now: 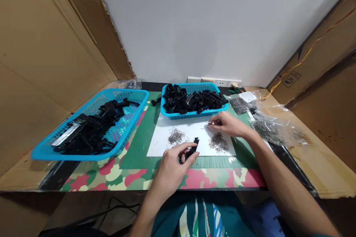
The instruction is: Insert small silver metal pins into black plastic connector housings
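My left hand [178,159] is closed around a small black plastic part [196,142], which stands up between thumb and fingers over the near edge of a white sheet [155,144]. Over the sheet's far right part, my right hand [224,123] is pinched on a thin, pale, metal-looking piece [209,122]; its exact kind is too small to tell. Just below that hand lies a pile of tiny metal pieces [218,143]. A second pile of tiny metal pieces [176,136] lies on the sheet beyond my left hand.
A blue basket [194,116] heaped with black plastic parts stands behind the sheet. On the left sits a larger blue basket [122,139] with more black parts. Clear bags [268,131] of small metal pieces lie at the right. Cardboard walls [41,63] flank the table.
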`<state>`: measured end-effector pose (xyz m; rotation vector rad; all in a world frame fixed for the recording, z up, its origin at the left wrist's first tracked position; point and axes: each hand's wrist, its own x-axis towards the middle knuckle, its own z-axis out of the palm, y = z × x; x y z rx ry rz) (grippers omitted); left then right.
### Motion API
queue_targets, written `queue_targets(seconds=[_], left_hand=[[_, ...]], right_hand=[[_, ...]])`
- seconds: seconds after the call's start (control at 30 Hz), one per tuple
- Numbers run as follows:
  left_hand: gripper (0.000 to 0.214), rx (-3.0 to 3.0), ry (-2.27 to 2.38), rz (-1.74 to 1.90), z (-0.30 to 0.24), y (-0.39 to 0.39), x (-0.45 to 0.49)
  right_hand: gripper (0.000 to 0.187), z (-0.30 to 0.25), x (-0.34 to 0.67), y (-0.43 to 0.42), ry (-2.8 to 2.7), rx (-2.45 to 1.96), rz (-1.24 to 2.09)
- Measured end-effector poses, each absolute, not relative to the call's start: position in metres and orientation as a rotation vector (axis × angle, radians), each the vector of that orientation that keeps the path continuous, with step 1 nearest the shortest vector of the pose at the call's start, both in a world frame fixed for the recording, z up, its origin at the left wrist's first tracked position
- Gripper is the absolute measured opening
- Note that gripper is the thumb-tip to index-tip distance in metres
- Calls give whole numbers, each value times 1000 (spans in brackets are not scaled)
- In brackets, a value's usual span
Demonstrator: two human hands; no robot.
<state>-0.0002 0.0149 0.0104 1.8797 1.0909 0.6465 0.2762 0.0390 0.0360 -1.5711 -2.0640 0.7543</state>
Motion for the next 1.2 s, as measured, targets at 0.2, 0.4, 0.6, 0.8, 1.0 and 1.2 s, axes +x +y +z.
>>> queue_targets(seconds=[0.2,0.4,0.6,0.8,1.0,1.2], left_hand=[[32,1858,1051,612,4,17,0],[31,1869,1022,629,4,16,0],[30,1907,977,668,6,17,2],[32,1888,1015,664,3,17,2],[35,1845,1038,680,4,17,1],[33,1848,1035,701,4,18,1]], right_hand=[[15,27,282,38,-1965,-1615,830],[6,27,267,39,-1943,-1672,822],[9,30,271,36,-1942,-1565,920],[17,34,265,33,-1882,-1463,1140],[21,30,256,35,-1956,-1480,1029],[18,34,267,35,-1970,-1510,981]])
